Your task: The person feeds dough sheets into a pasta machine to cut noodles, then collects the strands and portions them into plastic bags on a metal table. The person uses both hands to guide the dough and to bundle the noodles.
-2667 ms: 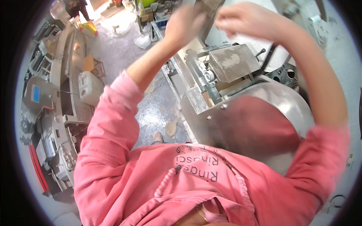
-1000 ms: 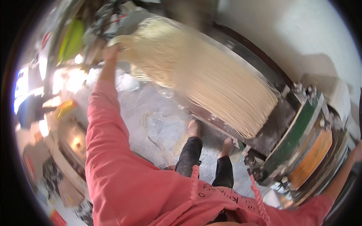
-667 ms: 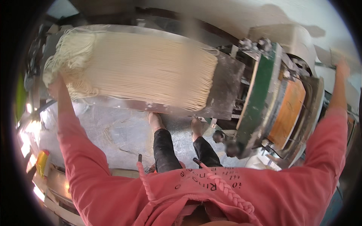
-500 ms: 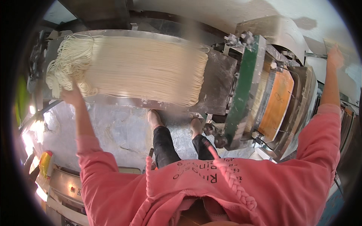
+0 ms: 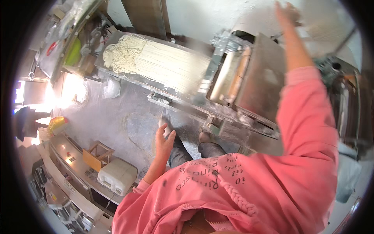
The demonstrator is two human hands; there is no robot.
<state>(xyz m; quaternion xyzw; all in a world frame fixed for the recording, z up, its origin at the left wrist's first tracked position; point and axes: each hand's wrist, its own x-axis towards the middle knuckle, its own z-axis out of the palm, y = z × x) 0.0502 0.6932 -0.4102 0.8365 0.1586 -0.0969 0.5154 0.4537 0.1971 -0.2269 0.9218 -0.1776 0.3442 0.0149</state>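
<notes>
Long pale noodles (image 5: 171,64) lie in parallel strands on a metal tray (image 5: 187,102), with a loose bunched heap (image 5: 122,54) at its left end. The tray runs to a noodle machine with rollers (image 5: 236,76) and a broad metal plate (image 5: 263,74) on its right side. In front of my body, above the floor, my left hand (image 5: 163,145) is open and empty, its thumb and fingers apart. My right arm stretches far up past the plate. At its end my right hand (image 5: 287,15) is near the pale wall; motion blur hides what its fingers do.
A white plastic jerrycan (image 5: 118,176) and a small wooden stool (image 5: 98,155) stand on a counter (image 5: 64,150) at lower left. A plastic bag (image 5: 112,88) is beside the tray's left end. Dark machinery (image 5: 346,105) stands at far right.
My left hand has left the noodle heap and drawn back toward my body. My right hand has moved up. The view has turned, and a metal plate now covers the machine's right part.
</notes>
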